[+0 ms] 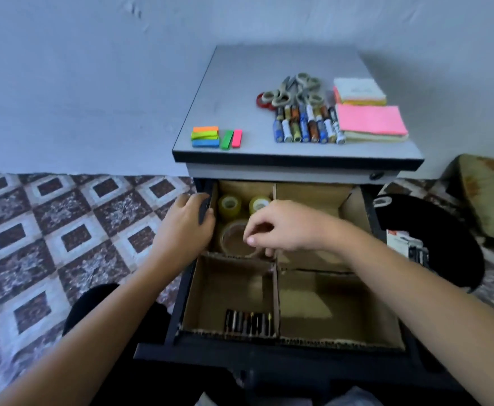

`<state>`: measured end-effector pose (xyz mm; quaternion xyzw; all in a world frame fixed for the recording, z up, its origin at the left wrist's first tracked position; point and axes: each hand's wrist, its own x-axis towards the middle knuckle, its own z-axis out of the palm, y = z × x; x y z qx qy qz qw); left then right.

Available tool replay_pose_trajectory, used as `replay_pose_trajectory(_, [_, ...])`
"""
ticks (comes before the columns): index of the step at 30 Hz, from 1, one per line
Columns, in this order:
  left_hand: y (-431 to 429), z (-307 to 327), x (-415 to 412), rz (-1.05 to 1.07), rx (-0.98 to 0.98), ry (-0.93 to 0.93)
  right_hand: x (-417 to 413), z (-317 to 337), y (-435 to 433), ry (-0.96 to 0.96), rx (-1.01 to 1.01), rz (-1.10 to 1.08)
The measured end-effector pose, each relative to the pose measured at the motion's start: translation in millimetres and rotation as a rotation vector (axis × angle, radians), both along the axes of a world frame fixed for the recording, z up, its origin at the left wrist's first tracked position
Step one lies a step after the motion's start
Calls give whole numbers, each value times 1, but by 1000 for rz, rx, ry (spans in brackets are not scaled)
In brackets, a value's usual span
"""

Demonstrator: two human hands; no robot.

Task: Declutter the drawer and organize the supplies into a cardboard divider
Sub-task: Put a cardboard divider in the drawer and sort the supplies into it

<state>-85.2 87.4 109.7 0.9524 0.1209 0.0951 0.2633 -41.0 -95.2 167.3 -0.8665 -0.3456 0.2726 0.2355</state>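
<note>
We see the drawer [269, 351] pulled out from under the counter [239, 92], with the cardboard divider [275, 300] seated inside it and splitting it into compartments.

Far-left compartment: two small tape rolls [230, 204] stand at the back, and a larger clear roll [235, 240] lies flat in front of them. Near-left compartment: a row of batteries [248, 323] lies against the front wall. The two right compartments show only bare cardboard.

The left hand [187, 221] grips the left wall of the drawer, its fingers curled over the edge — closed on the drawer side. The right hand [280, 227] hovers over the far-left compartment, just above the clear roll; its fingers are bent and close together, thumb near the fingertips. We cannot tell whether they hold anything or touch the roll, because the hand is blurred and covers the spot.

On the counter, items are laid out in groups:
- Left front: a small stack of coloured flags [206, 137], with a green strip [226, 139] and a pink strip [236, 138] just beside it.
- Centre right: several scissors [295, 90] piled together, with a red tape roll [261, 101] touching them at the left.
- In front of the scissors: more batteries [307, 126], in two rows.
- Far right: two note pads — a pink-topped one [371, 120] in front and a white-topped one [358, 90] behind.

A patterned floor [49, 230] lies to the left; a black bag [433, 238] sits right of the drawer.
</note>
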Motion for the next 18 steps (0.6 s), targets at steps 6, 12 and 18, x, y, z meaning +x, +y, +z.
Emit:
replay_pose_trajectory(6, [-24, 88, 80, -350, 150, -223, 63, 61, -43, -210, 81, -248])
replay_pose_trajectory(12, [-53, 122, 166, -234, 180, 108, 111, 84, -58, -188, 123, -448])
replay_pose_trajectory(18, [-69, 127, 187, -231, -88, 425, 132, 95, -47, -191, 166, -506])
